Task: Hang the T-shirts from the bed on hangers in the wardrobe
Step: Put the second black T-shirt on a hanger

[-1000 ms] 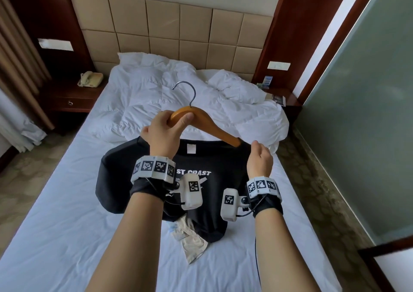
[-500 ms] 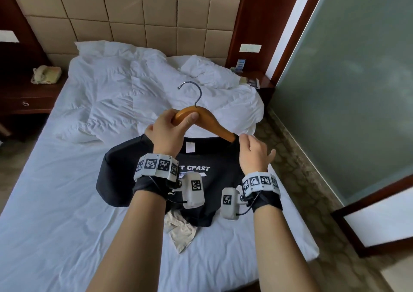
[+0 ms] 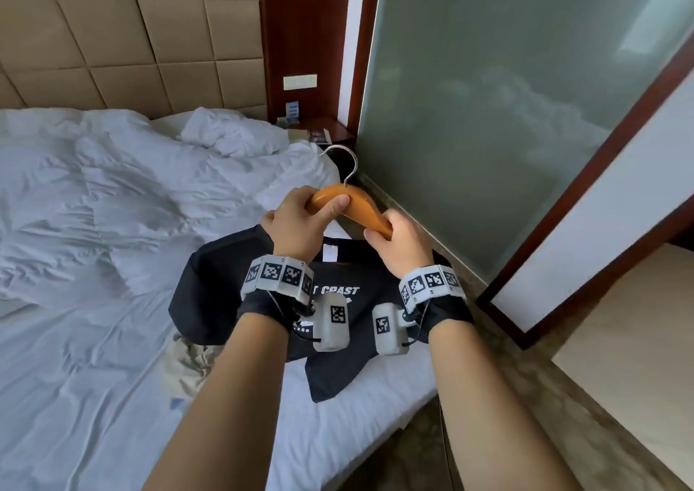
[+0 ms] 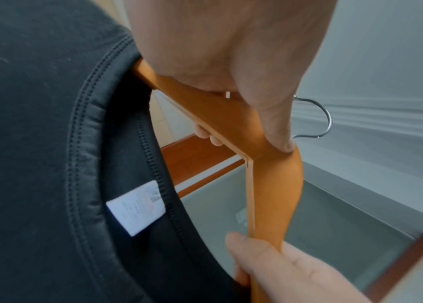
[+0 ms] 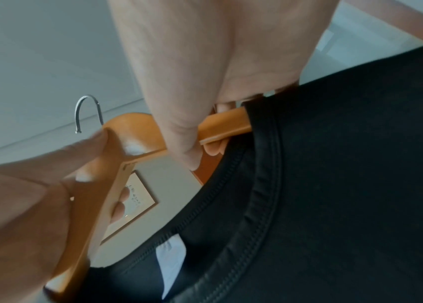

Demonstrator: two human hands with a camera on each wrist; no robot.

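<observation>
A wooden hanger (image 3: 360, 210) with a metal hook (image 3: 347, 163) is held up over the bed's right edge. My left hand (image 3: 323, 205) grips its left arm near the hook, and my right hand (image 3: 379, 232) grips its right arm. A black T-shirt (image 3: 210, 284) with white print hangs from it, the collar around both hanger arms. The left wrist view shows the hanger (image 4: 275, 194) entering the T-shirt's collar (image 4: 85, 143) beside a white label (image 4: 136, 213). In the right wrist view the right hand's thumb (image 5: 186, 147) lies across the hanger (image 5: 132, 131) beside the T-shirt (image 5: 347, 184).
A beige garment (image 3: 187, 363) lies on the white bed (image 3: 75, 396) under the shirt. A crumpled duvet (image 3: 131, 190) covers the far half. A frosted glass wall (image 3: 507, 115), a dark wooden frame (image 3: 586, 205) and a bedside table (image 3: 334, 135) stand at right, past a strip of floor (image 3: 544, 415).
The view has swung right toward the glass wall. The hanger and shirt moved toward the bed's right edge. My right hand went from the shirt's shoulder onto the hanger's right arm.
</observation>
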